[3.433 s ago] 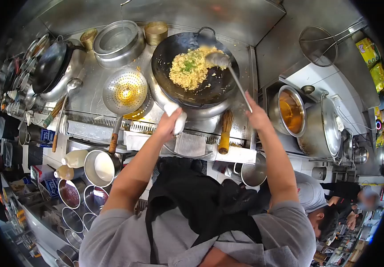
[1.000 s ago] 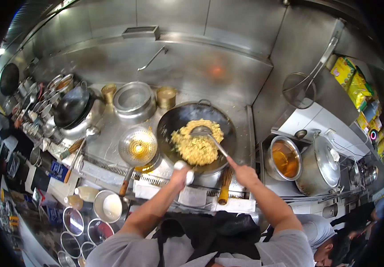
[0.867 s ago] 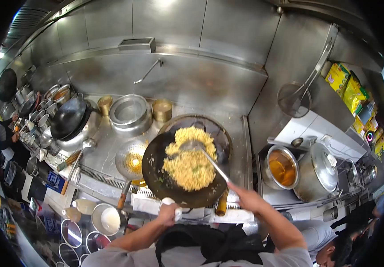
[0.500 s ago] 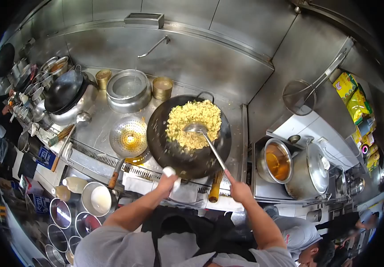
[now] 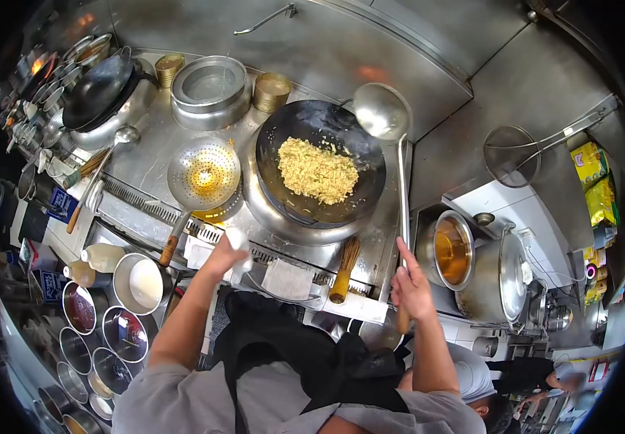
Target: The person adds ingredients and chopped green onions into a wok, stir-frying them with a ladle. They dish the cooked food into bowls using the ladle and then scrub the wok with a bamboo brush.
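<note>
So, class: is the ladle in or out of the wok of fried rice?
Out. The right hand holds the ladle raised, its bowl beside the rim of the wok, clear of the fried rice.

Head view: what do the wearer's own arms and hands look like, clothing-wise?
Both forearms are bare below short grey sleeves that end near the elbows. The left hand and right hand are bare too: no gloves, and no watch, ring or wristband that can be made out. A black apron with a strap over the grey shirt hangs between the arms.
</note>
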A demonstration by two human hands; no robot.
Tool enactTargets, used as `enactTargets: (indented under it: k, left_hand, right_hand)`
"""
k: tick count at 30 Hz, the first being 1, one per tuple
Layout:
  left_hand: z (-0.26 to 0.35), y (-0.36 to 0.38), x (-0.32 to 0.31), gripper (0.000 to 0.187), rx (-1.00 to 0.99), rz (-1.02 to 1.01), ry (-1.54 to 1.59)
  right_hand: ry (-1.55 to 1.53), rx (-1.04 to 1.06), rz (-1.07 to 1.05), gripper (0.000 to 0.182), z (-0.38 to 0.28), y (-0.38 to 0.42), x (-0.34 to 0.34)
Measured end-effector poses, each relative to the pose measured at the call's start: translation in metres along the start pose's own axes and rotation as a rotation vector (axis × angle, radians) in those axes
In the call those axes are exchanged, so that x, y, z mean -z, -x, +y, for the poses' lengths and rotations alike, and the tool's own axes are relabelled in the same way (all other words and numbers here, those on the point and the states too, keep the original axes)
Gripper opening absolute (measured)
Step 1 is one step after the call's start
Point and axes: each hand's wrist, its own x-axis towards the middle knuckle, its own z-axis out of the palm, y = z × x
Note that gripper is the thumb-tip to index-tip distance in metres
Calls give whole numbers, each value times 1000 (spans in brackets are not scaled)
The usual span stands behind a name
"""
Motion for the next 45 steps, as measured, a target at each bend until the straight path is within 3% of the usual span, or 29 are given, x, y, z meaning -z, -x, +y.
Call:
enactTargets:
  k: [1, 3, 4, 6, 8, 10, 12, 14, 16, 18, 20, 22, 23, 25, 26, 30, 31, 36, 38, 40, 42, 44, 45]
  left_hand:
    - [-26, -1, 24, 62, -2, 10, 1]
    - [-81, -9, 58, 72, -7, 86, -693]
    - [-90, -9, 58, 72, -9, 95, -693]
    - [-99, -3, 51, 72, 3, 253, -1074]
    - [-81, -4, 37, 78, 44, 326, -1131]
    - [-55, 18, 33, 82, 82, 312, -1076]
    - [-40, 28, 26, 88, 70, 338, -1112]
    - [-15, 45, 9, 79, -360, 404, -957]
    - [78, 92, -30, 58, -195, -214, -480]
    - [153, 132, -75, 36, -445, -699, -296]
    - [183, 155, -112, 32, -610, -915, -211]
    - [186, 153, -131, 30, -742, -993, -211]
    - [180, 150, -137, 28, -876, -911, -212]
    - [192, 146, -139, 29, -948, -889, -251]
    - [198, 148, -139, 30, -1007, -863, -281]
    - [207, 146, -140, 32, -904, -1109, -165]
    - [211, 144, -138, 27, -858, -1159, -144]
    - [226, 143, -137, 16, -910, -1127, -120]
    - [234, 142, -134, 11, -970, -1112, -122]
    - [253, 141, -124, 10, -1031, -1107, -123]
    - [293, 148, -113, 22, -1154, -1101, -95]
    - [329, 158, -100, 23, -1322, -1212, -182]
    - [348, 164, -95, 24, -1286, -1320, -209]
  right_hand:
    - [-82, -4, -18, 56, 12, -13, -7]
    - [-72, -38, -75, 57, 42, -47, -27]
    - [-17, -157, -114, 56, 66, -77, -37]
    - [-127, -259, -245, 53, 77, -122, -35]
    - [144, -114, -162, 51, 56, -155, -28]
    - [92, -63, -128, 52, 10, -129, -23]
    - [108, 28, -124, 53, 7, -113, -22]
    - [146, 45, -79, 53, 14, -89, -32]
    - [-14, -112, -231, 54, 48, -101, -47]
    - [-91, -204, -356, 56, 89, -153, -48]
    - [-8, -148, -319, 56, 62, -150, -42]
    - [64, -98, -280, 57, 34, -125, -34]
    - [32, -61, -265, 56, 26, -102, -27]
    - [0, -13, -247, 56, 32, -81, -24]
    - [-16, -82, -233, 55, 42, -72, -27]
    - [-121, -224, -333, 56, 80, -110, -30]
    - [12, -186, -347, 56, 63, -112, -31]
    - [-226, -139, -367, 55, 33, -94, -46]
    - [-363, -303, -493, 54, 48, -111, -54]
    - [-515, -324, -529, 54, 60, -122, -50]
    - [-148, -186, -401, 56, 43, -108, -40]
    - [-204, -158, -325, 59, 23, -64, -17]
    - [-177, -151, -283, 59, 23, -45, -9]
